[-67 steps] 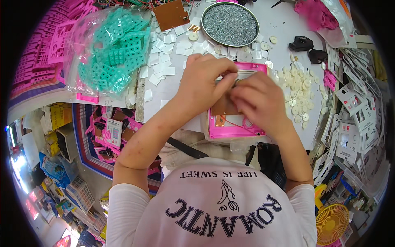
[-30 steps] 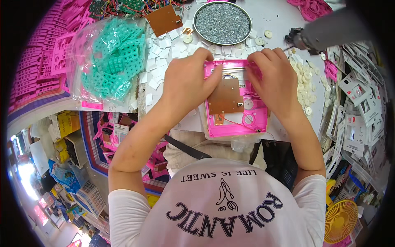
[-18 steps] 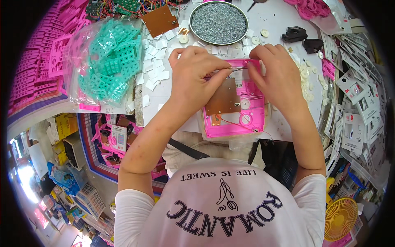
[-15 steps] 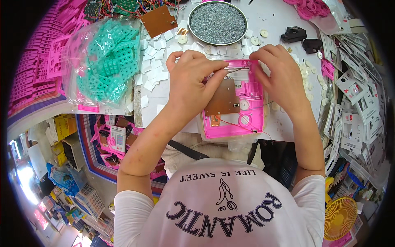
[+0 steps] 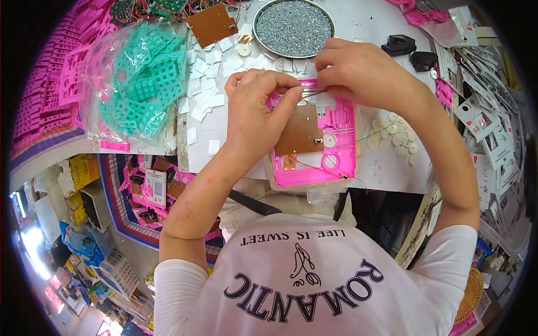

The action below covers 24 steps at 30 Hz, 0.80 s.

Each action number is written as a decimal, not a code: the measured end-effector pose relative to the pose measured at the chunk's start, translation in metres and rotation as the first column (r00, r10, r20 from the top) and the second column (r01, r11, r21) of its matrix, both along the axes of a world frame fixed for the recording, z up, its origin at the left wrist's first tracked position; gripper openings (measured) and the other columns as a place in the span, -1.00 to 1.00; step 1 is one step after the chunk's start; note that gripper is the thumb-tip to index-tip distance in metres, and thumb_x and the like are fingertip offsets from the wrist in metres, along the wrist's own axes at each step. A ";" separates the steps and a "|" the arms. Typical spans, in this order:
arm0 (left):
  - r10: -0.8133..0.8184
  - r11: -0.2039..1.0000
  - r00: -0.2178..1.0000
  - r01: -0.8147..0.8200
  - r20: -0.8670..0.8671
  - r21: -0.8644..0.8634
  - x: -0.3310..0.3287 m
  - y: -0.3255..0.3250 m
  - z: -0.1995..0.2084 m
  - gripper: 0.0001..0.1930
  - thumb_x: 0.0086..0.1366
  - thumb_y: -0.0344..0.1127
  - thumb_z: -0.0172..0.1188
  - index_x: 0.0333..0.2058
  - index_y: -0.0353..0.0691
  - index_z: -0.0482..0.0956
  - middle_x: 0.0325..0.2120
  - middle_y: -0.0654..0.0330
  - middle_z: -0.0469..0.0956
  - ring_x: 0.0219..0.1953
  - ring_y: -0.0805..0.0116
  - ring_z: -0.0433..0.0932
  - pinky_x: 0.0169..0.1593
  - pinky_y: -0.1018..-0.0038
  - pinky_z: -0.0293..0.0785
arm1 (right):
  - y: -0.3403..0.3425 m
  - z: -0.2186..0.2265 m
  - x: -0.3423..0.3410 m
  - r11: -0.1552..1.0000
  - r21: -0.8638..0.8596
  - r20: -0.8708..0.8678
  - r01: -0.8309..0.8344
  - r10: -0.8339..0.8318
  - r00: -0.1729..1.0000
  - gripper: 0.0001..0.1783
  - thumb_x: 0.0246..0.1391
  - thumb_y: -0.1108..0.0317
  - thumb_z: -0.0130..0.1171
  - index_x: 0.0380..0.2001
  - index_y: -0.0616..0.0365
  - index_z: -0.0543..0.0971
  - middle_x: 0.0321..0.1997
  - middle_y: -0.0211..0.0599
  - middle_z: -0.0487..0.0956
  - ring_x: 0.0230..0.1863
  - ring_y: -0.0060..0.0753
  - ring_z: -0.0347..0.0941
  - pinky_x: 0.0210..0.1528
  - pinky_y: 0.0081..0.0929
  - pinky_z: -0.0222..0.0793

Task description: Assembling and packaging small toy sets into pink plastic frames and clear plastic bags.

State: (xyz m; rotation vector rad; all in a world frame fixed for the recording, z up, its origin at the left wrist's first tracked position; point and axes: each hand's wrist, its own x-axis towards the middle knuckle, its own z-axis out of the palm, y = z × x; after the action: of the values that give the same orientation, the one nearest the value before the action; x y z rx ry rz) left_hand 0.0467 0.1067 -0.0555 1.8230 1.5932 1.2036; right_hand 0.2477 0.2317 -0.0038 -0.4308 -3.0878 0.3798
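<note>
A pink plastic casing (image 5: 346, 143) lies open in front of me, with a brown circuit board (image 5: 300, 131) in its left half. Thin wires and a white disc (image 5: 329, 140) are inside it. At the casing's upper left corner, my left hand (image 5: 260, 103) pinches thin wires (image 5: 311, 92) between thumb and forefinger. My right hand (image 5: 358, 73) reaches over the casing's upper right corner, its fingers curled close to the same wires. What the right fingertips hold is hidden.
A round metal tray (image 5: 255, 35) of small screws stands beyond the casing. Left lie white square pieces (image 5: 210, 89) and a bag of turquoise keypads (image 5: 143, 84). Pale discs (image 5: 400, 137) and black parts (image 5: 399, 46) are on the right. A spare brown board (image 5: 212, 25) lies at the back.
My right hand has moved left and away from me, from the casing's right edge to over its top edge, and its fingers have curled. The left hand stays almost in place.
</note>
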 end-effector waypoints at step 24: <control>-0.117 0.988 0.956 0.139 -0.269 0.066 0.002 0.014 0.006 -0.96 0.14 -0.33 0.34 -0.41 -0.07 0.68 -0.46 0.40 0.59 -0.19 0.37 0.50 0.20 0.18 0.14 | -0.101 -0.001 -0.002 0.945 0.236 -0.089 0.227 -0.212 0.973 -0.89 -0.14 0.32 0.19 -0.56 0.09 0.63 -0.43 -0.38 0.54 -0.19 -0.30 0.43 -0.08 -0.34 0.29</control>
State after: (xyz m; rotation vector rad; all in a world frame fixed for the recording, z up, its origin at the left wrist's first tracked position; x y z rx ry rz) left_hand 0.0488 0.1205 -0.0492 2.1821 1.5514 1.0170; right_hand 0.2455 0.1304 -0.0044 -0.7286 -2.9295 0.0068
